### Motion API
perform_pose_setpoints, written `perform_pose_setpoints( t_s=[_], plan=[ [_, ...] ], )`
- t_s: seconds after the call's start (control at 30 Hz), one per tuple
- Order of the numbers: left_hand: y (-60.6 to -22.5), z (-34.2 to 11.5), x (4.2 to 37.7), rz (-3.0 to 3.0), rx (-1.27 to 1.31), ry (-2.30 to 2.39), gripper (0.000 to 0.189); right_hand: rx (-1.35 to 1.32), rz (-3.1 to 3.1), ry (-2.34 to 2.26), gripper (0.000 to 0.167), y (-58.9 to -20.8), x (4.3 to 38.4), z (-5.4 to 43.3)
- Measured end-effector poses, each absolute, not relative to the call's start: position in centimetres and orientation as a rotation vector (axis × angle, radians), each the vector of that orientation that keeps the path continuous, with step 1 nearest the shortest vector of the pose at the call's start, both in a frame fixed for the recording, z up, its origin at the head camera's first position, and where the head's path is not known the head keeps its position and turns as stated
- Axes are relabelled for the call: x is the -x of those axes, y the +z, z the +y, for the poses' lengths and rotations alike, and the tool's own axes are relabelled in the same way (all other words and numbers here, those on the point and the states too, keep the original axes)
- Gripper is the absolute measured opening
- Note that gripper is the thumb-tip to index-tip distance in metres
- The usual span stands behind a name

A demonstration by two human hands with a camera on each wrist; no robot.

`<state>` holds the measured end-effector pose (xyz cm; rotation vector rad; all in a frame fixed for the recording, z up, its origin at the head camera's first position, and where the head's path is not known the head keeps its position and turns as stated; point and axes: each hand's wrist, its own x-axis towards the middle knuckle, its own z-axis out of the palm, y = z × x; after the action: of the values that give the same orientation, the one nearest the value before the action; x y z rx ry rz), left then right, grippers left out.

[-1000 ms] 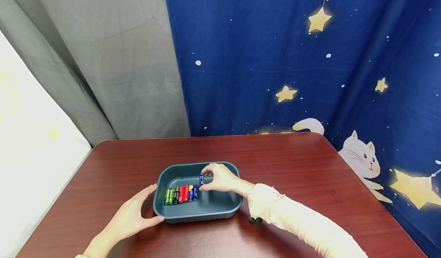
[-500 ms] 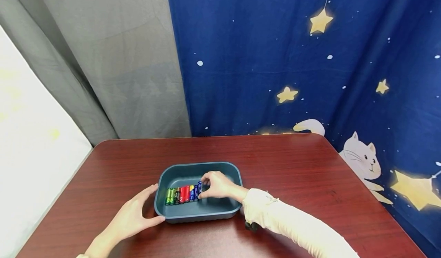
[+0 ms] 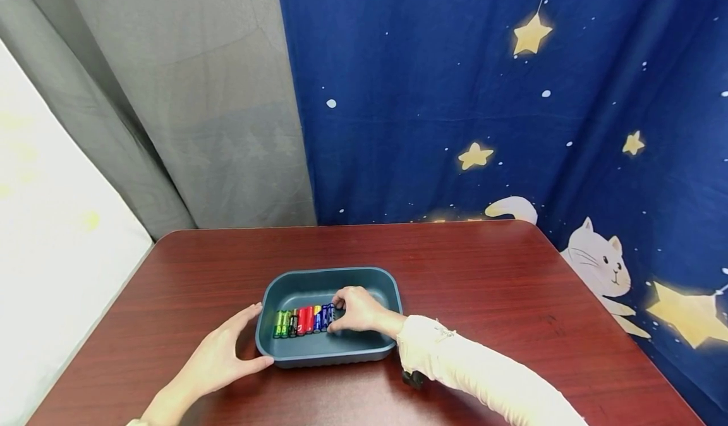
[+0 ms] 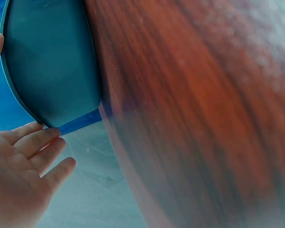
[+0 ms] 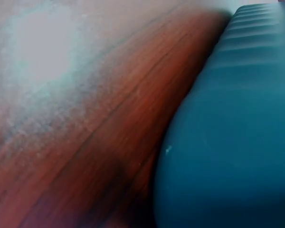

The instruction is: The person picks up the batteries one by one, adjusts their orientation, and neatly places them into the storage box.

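Observation:
Inside a blue-green plastic bin (image 3: 364,354), a row of batteries lies side by side: green ones (image 3: 281,325) at the left, then a black one (image 3: 293,323), red ones (image 3: 305,320) and blue ones (image 3: 318,320). My right hand (image 3: 364,310) reaches into the bin and pinches the dark blue battery (image 3: 331,314) at the row's right end. This battery lies alongside its neighbour. My left hand (image 3: 218,353) spans the bin's left end, with outstretched fingers and thumb touching the rim. In the left wrist view, straight fingers (image 4: 40,140) meet the bin's edge.
The bin stands on a reddish-brown wooden table (image 3: 483,274). Behind it hang a grey curtain (image 3: 199,97) and a blue star-patterned curtain (image 3: 409,97). The right wrist view shows only the bin's outer wall (image 5: 237,142) and the tabletop (image 5: 99,133).
My right hand has moved the dark blue battery down and slightly left, from above the bin's floor to the right end of the row. My left hand has stayed at the rim.

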<state>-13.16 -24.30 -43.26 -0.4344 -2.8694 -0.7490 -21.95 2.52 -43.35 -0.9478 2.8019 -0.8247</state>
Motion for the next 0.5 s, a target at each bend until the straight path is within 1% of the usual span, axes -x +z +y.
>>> perform_pose_setpoints(
  t_s=[0.5],
  plan=[
    [-42.79,-24.27,12.97,-2.864,0.450,-0.745,0.089,0.964,2.922,-0.594,0.047,-43.80,22.05,1.92]
  ],
)
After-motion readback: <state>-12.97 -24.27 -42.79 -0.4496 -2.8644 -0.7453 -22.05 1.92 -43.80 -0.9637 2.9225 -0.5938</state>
